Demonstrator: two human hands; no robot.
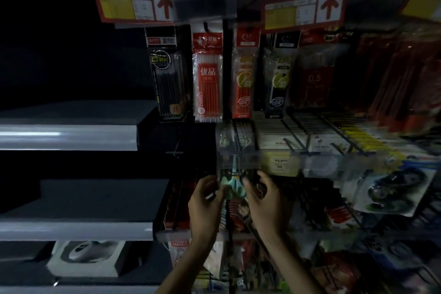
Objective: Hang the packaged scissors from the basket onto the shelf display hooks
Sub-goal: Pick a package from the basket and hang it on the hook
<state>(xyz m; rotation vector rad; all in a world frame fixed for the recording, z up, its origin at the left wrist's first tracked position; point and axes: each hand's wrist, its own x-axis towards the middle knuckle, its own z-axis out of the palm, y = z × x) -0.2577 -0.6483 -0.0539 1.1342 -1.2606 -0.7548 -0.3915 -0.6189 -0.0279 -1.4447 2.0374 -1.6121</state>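
1. Holding the packaged scissors upright between both hands, with the mint-green handles in the lower part of the pack.
2. With the left hand: pinching the left edge of the pack, fingers curled around it. With the right hand: gripping the right edge in the same way, thumb and fingers closed on the plastic.
3. Placed just in front of the lower display row, with the top end reaching up to the clear price rail, seemingly behind it, and well below the hanging pen refill packs and the red price tags.
4. Cannot tell about a hook at the top of the pack. Very dark and blurred there, with no hook tip to make out, so no way to say whether threaded or only brought near.
5. Judged from this: somewhere in the middle of hanging one pack. Not released by either hand, therefore not to be counted as hung yet.
6. Cannot see the basket anywhere in view, so impossible to say how many packs wait in it. Also cannot recognise other scissors hanging on the shelf; too dim for that.
7. Left to do, most likely: find the hook with the hole of the pack, slide it on fully, let go with both hands, then return to the basket for the next pack, if any.
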